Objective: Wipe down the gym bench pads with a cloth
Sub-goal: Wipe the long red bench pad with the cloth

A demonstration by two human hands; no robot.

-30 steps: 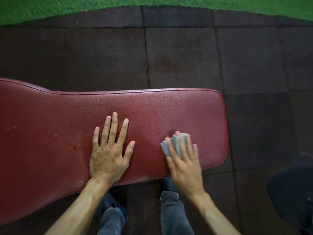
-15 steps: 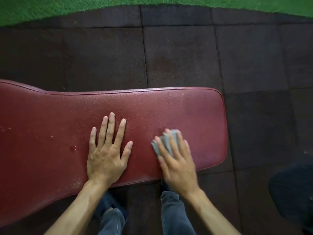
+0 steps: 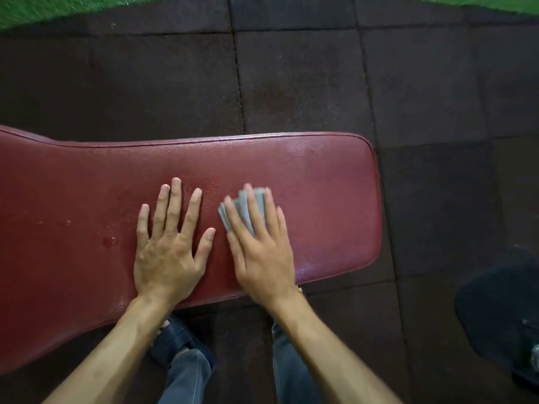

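Note:
A dark red gym bench pad (image 3: 320, 182) runs across the view, its rounded end at the right. My right hand (image 3: 259, 246) lies flat on the pad and presses a folded grey cloth (image 3: 243, 211) under its fingers; only the cloth's front edge shows between them. My left hand (image 3: 169, 246) rests flat on the pad just left of the right hand, fingers spread, holding nothing. A few water drops (image 3: 110, 240) sit on the pad left of the left hand.
Dark rubber floor tiles (image 3: 291, 77) surround the bench, with green turf (image 3: 35, 10) along the far edge. A dark round object (image 3: 501, 310) lies on the floor at the lower right. My jeans and a shoe (image 3: 178, 342) show below the pad's near edge.
My right hand has slid the cloth leftward along the pad, from near the right end to just beside my left hand. The left hand has stayed in place.

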